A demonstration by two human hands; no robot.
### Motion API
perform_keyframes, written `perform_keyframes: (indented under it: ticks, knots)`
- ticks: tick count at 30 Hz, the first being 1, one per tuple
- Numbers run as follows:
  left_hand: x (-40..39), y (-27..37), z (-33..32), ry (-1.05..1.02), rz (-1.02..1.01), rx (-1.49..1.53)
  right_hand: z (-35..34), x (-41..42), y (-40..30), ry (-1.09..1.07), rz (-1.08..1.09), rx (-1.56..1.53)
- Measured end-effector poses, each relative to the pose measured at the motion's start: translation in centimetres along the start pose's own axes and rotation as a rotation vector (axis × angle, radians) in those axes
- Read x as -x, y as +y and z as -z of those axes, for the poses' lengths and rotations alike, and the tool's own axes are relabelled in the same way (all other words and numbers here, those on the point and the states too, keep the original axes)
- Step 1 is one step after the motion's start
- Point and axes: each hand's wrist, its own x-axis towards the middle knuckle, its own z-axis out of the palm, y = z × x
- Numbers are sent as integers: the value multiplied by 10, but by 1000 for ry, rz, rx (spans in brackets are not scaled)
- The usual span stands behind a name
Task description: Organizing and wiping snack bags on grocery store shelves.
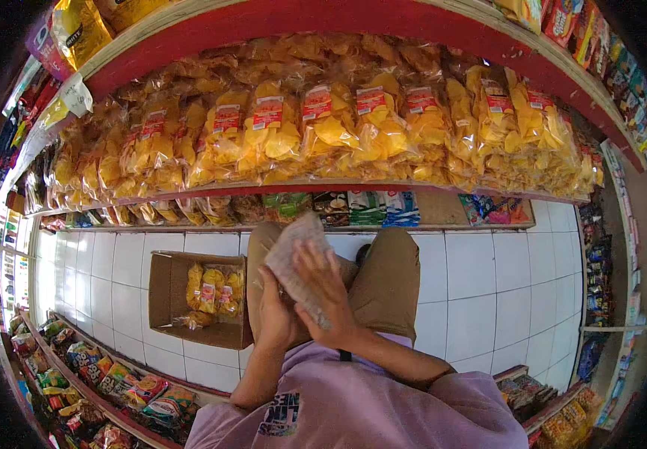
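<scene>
Over my lap, a greyish cloth [295, 247] lies between my two hands, slightly blurred. My left hand [278, 314] grips it from below and the left side, with the thumb pointing up along its edge. Across its upper face lies my right hand [326, 292], fingers stretched out and pressed on the cloth. Whether the cloth covers something else in my left palm is hidden. Beyond my knees runs a shelf packed with clear bags of yellow chips [379, 118], many bearing red labels.
An open cardboard box [169, 292] with several chip bags [214, 292] stands on the white tiled floor [469, 275] left of my legs. A low shelf [435, 210] holds assorted packets. Snack racks [133, 387] curve behind me on the left; another shelf unit [621, 224] stands at right.
</scene>
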Motion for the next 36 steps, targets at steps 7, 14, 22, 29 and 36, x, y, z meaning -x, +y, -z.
perform_keyframes:
  ticks: [7,14,22,29,36]
  knots:
    - [-13,7,3,26,-141,187,-9,7,37,71,-81,-90]
    - [-14,9,13,88,-144,199,-10,65,56,57,-990,-629]
    - [-6,6,-24,-67,-82,126,-15,36,42,348,-614,-435]
    - [-17,2,-8,-90,-121,112,-24,91,56,94,-1037,-736]
    - [-15,-13,-25,14,-120,34,-6,35,15,-12,-143,244]
